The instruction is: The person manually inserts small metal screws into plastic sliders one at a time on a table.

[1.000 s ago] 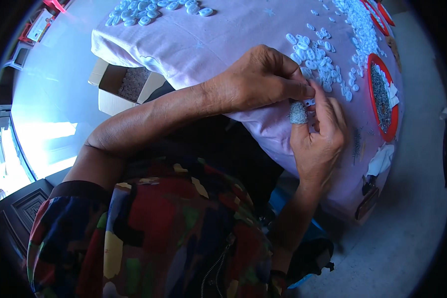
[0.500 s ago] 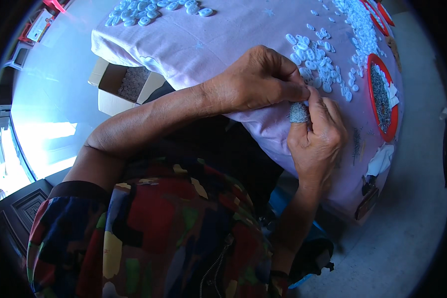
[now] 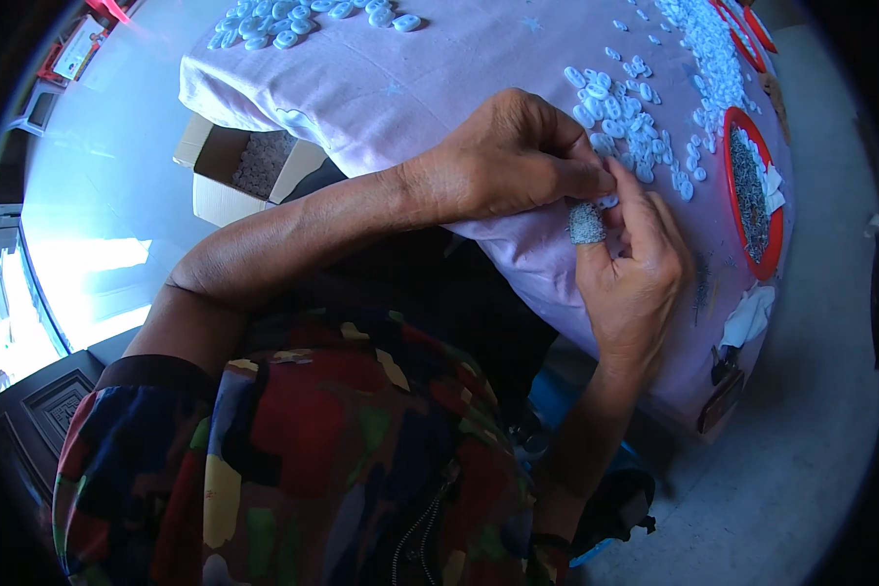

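Note:
My left hand is closed in a pinch, its thumb and forefinger meeting right at the fingertips of my right hand. What the left pinch holds is hidden. On my right thumb is a grey, rough-looking thumb cover. A small white plastic piece shows between the right thumb and forefinger, mostly covered by fingers. Just beyond both hands, loose white oval plastic pieces lie in a scattered heap on the pale pink tablecloth.
At the right edge a red-rimmed tray holds many small grey metal bits. More white ovals are piled at the far left, and a dense spread of small white pieces at the far right. An opened cardboard box stands below the table edge.
My right hand has shifted slightly right, and its thumb and forefinger have spread a little, showing more of the white piece. My left hand has hardly moved.

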A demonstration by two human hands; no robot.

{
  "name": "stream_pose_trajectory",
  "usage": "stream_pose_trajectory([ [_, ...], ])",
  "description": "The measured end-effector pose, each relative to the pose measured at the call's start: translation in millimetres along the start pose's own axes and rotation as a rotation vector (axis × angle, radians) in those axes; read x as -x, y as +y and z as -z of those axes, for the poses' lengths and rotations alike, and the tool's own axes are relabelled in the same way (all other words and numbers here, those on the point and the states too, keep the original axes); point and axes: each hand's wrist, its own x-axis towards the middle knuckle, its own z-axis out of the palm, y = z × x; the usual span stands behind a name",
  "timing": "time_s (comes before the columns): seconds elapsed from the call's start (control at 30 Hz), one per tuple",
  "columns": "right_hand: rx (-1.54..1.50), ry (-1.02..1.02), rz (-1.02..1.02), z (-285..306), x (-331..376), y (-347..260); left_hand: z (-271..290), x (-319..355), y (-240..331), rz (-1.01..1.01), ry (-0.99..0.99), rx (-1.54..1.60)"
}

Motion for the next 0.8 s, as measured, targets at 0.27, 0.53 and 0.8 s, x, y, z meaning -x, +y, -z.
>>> stream_pose_trajectory([
  [0.27,0.116,-0.092,0.038,12.8,-7.4,-2.2,-1.5,-0.8,-1.0,0.031,0.014,-0.016],
  [0.53,0.181,-0.228,0.051,17.8,-16.0,-6.4,2.0,0.5,0.0,0.022,0.004,-0.033],
  [0.8,0.202,-0.293,0.054,24.3,-21.8,-7.1,0.1,-0.7,-3.9,0.026,0.010,0.040],
])
